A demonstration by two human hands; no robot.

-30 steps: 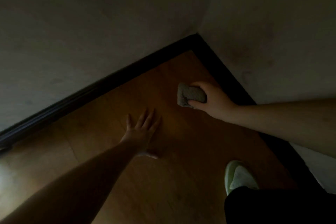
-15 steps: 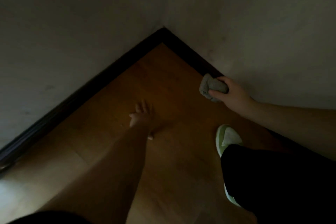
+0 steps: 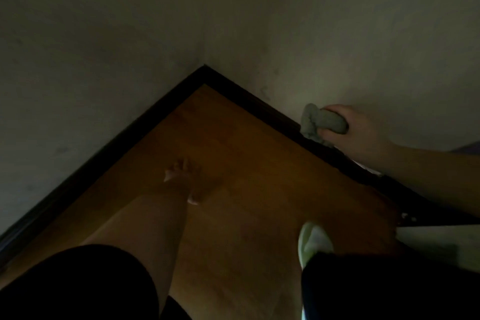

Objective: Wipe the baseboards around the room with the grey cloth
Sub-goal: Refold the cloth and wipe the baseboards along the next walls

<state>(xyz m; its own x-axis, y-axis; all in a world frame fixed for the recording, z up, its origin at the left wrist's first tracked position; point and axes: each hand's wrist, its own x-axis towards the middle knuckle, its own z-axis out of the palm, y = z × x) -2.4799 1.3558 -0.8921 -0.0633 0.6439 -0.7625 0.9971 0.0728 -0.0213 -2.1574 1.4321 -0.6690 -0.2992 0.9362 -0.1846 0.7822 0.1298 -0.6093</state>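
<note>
The grey cloth [image 3: 320, 123] is bunched up in my right hand [image 3: 359, 134], which grips it and holds it against the top edge of the dark baseboard [image 3: 249, 104] along the right wall. The baseboard runs into the room's corner and continues along the left wall [image 3: 98, 153]. My left hand [image 3: 185, 176] is planted flat on the wooden floor, fingers spread, arm straight under me; it holds nothing.
Two pale walls meet in a corner [image 3: 204, 66] ahead. Brown wooden floor [image 3: 249, 163] fills the middle. My foot in a pale green shoe [image 3: 313, 241] stands at lower right. The right baseboard ends near a light patch [image 3: 426, 239].
My right hand has carried the cloth from above the floor up and right onto the right-hand baseboard. My view has pulled back from the corner; the left hand stays on the floor.
</note>
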